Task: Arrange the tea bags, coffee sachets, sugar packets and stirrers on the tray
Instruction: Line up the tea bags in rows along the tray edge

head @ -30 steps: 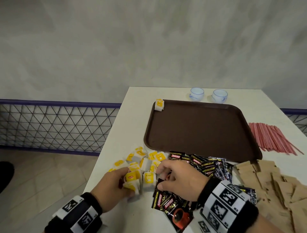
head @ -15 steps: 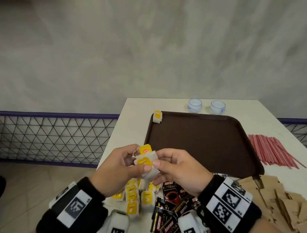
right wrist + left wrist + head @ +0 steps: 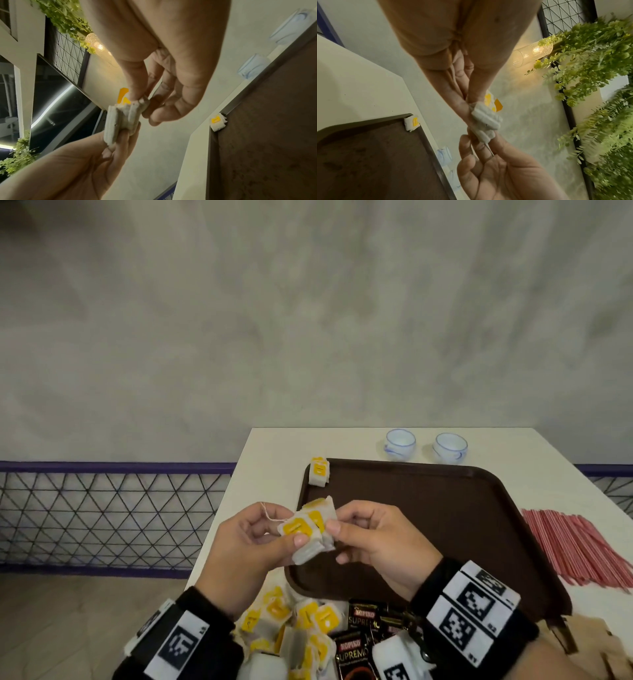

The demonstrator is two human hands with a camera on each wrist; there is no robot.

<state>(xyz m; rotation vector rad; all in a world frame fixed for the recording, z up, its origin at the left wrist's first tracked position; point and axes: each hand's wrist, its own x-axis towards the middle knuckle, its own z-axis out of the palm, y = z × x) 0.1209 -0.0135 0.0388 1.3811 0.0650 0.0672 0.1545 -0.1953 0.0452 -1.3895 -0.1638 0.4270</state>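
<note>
Both hands hold a small stack of white tea bags with yellow tags [image 3: 310, 529] in the air over the near left corner of the brown tray [image 3: 445, 529]. My left hand [image 3: 260, 537] pinches the stack from the left, my right hand [image 3: 356, 534] pinches it from the right. The stack also shows in the wrist views [image 3: 485, 120] [image 3: 122, 119]. One tea bag stack [image 3: 319, 471] sits in the tray's far left corner. More tea bags [image 3: 294, 628] and black coffee sachets [image 3: 359, 635] lie on the table near me. Red stirrers [image 3: 575, 546] lie right of the tray, brown sugar packets [image 3: 589, 642] at near right.
Two small white cups [image 3: 400, 444] [image 3: 449, 447] stand behind the tray on the white table [image 3: 267, 460]. The table's left edge drops off toward a mesh fence [image 3: 102, 508]. A grey wall rises behind.
The hands gathered tea bags from the pile on the table and lifted them. They now hold the stack higher and nearer the tray's left edge.
</note>
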